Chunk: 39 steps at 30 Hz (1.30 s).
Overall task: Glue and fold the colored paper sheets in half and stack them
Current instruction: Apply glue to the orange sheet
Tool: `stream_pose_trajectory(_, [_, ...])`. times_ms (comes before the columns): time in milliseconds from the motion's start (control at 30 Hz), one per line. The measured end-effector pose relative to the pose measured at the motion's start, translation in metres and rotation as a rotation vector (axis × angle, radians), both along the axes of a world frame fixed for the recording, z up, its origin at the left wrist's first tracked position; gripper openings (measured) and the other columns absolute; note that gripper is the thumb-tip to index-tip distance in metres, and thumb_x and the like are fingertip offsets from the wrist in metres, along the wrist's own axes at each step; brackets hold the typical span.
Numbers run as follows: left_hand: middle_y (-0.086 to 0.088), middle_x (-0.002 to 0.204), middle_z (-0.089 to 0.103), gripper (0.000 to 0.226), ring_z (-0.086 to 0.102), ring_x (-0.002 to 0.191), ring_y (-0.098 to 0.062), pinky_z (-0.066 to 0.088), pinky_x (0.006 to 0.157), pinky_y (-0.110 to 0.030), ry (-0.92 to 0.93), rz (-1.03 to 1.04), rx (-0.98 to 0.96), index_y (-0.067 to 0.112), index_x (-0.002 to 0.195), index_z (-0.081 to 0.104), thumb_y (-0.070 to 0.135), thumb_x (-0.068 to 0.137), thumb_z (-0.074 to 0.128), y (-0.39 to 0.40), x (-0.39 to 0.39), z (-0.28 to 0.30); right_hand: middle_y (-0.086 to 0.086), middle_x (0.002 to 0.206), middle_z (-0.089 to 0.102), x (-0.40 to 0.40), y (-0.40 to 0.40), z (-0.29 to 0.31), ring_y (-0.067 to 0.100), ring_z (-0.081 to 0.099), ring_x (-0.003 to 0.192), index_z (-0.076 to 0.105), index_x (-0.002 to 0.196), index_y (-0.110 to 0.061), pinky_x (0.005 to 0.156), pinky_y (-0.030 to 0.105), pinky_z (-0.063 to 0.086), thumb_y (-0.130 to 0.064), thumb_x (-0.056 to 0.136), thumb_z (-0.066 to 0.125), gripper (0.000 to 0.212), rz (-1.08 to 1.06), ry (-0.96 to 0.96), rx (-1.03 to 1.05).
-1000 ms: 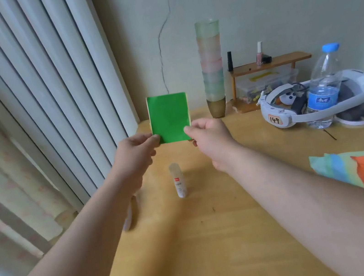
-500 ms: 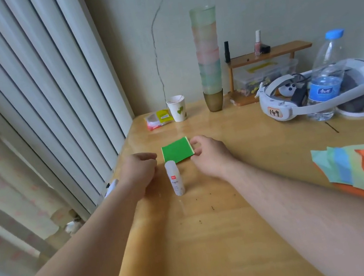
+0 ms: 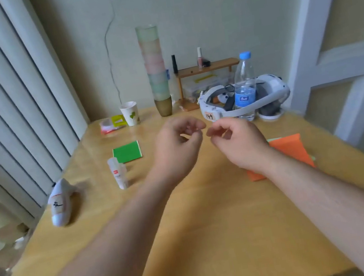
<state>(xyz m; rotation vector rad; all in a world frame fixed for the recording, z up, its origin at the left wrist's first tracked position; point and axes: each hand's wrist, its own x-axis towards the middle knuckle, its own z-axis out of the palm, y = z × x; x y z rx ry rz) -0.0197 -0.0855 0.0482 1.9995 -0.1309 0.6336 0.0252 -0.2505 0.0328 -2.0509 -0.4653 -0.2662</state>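
Note:
A folded green paper (image 3: 127,152) lies flat on the wooden table (image 3: 203,230), left of centre. Just in front of it lies a white glue stick (image 3: 118,172). At the right, an orange sheet (image 3: 291,148) tops a pile of colored paper, partly hidden by my right forearm. My left hand (image 3: 177,145) and my right hand (image 3: 237,140) hover side by side above the middle of the table, fingers loosely curled and holding nothing. Both hands are to the right of the green paper and apart from it.
A white tube-like object (image 3: 60,202) lies near the table's left edge. At the back stand a paper cup (image 3: 130,113), a tall stack of cups (image 3: 155,70), a small wooden shelf (image 3: 206,67), a water bottle (image 3: 244,86) and a white headset (image 3: 249,100). Vertical blinds hang at the left.
The green paper was held up in both hands, then laid on the table. Both hands have let go of it and moved right, to the table's middle.

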Motion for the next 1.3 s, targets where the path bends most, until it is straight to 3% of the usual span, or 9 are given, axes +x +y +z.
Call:
stream_pose_trajectory(167, [0.011,0.102,0.064,0.023,0.061,0.092,-0.006,0.054,0.087,-0.031,0.207,-0.179,0.176,0.033,0.102,0.074,0.016,0.09,0.065,-0.074,0.014,-0.032,-0.009,0.092,0.065,0.004,-0.103,-0.004,0.013,0.062,0.092,0.071,0.093,-0.033,0.089,0.03,0.048,-0.017,0.087,0.073,0.018,-0.356,-0.152,-0.165])
stream_pose_trajectory(300, [0.006,0.125,0.061,0.024,0.06,0.107,-0.012,0.05,0.094,-0.031,0.297,-0.207,0.23,0.037,0.113,0.069,0.024,0.095,0.063,-0.112,0.028,-0.041,-0.001,0.107,0.062,0.009,-0.144,-0.018,0.031,0.058,0.116,0.065,0.125,-0.032,0.107,0.041,0.045,-0.047,0.081,0.081,0.049,-0.474,0.076,-0.31])
stream_pose_trajectory(400, [0.004,0.125,0.06,0.027,0.061,0.109,-0.014,0.051,0.094,-0.032,0.31,-0.187,0.238,0.038,0.115,0.068,0.022,0.094,0.062,-0.125,0.038,-0.05,-0.002,0.105,0.069,0.009,-0.148,-0.032,0.024,0.064,0.103,0.066,0.129,-0.03,0.091,0.033,0.05,-0.04,0.085,0.082,0.048,-0.433,0.204,-0.173])
stream_pose_trajectory(567, [0.014,0.116,0.054,0.019,0.054,0.122,-0.013,0.049,0.102,-0.032,0.169,-0.161,0.093,0.038,0.108,0.074,0.026,0.093,0.071,-0.109,0.043,-0.055,0.008,0.089,0.074,0.009,-0.132,-0.026,0.019,0.06,0.073,0.072,0.099,-0.039,0.068,0.032,0.046,-0.009,0.088,0.073,0.032,-0.278,0.146,0.178])
stream_pose_trajectory(700, [0.004,0.098,0.068,0.01,0.057,0.082,-0.01,0.046,0.069,-0.025,0.194,-0.228,-0.261,0.032,0.094,0.074,0.021,0.094,0.076,-0.072,0.038,-0.04,-0.002,0.099,0.075,0.002,-0.094,0.003,0.015,0.063,0.085,0.072,0.096,-0.037,0.076,0.034,0.05,0.001,0.091,0.068,0.038,-0.1,0.079,0.35])
stream_pose_trajectory(767, [-0.003,0.088,0.065,0.015,0.054,0.076,-0.012,0.044,0.067,-0.024,0.181,-0.242,-0.383,0.025,0.093,0.073,0.01,0.095,0.074,-0.045,0.035,-0.035,-0.004,0.101,0.074,0.002,-0.071,0.006,0.013,0.065,0.093,0.072,0.093,-0.038,0.082,0.035,0.053,0.001,0.093,0.068,0.039,-0.036,0.076,0.401])
stream_pose_trajectory(967, [0.007,0.089,0.072,0.03,0.065,0.076,-0.006,0.053,0.069,-0.022,0.205,-0.214,-0.476,0.015,0.12,0.071,-0.001,0.094,0.071,0.029,0.012,-0.035,0.004,0.099,0.068,0.008,-0.004,-0.018,0.014,0.062,0.09,0.071,0.088,-0.025,0.084,0.034,0.052,0.001,0.095,0.068,0.027,0.051,0.183,0.478])
stream_pose_trajectory(1167, [-0.002,0.117,0.076,0.037,0.069,0.096,-0.006,0.056,0.085,-0.026,0.207,-0.043,-0.489,0.018,0.127,0.07,0.002,0.094,0.073,0.074,0.004,-0.066,-0.014,0.085,0.073,0.004,0.044,-0.054,0.009,0.064,0.081,0.076,0.089,-0.03,0.077,0.032,0.052,-0.005,0.094,0.074,0.025,0.23,0.332,0.391])
stream_pose_trajectory(1300, [0.0,0.121,0.076,0.04,0.066,0.091,-0.005,0.053,0.075,-0.025,0.196,0.063,-0.491,0.019,0.132,0.069,0.008,0.094,0.074,0.086,0.003,-0.082,-0.004,0.08,0.068,0.001,0.046,-0.058,0.013,0.06,0.073,0.076,0.088,-0.023,0.063,0.029,0.053,0.001,0.092,0.072,0.025,0.289,0.414,0.321])
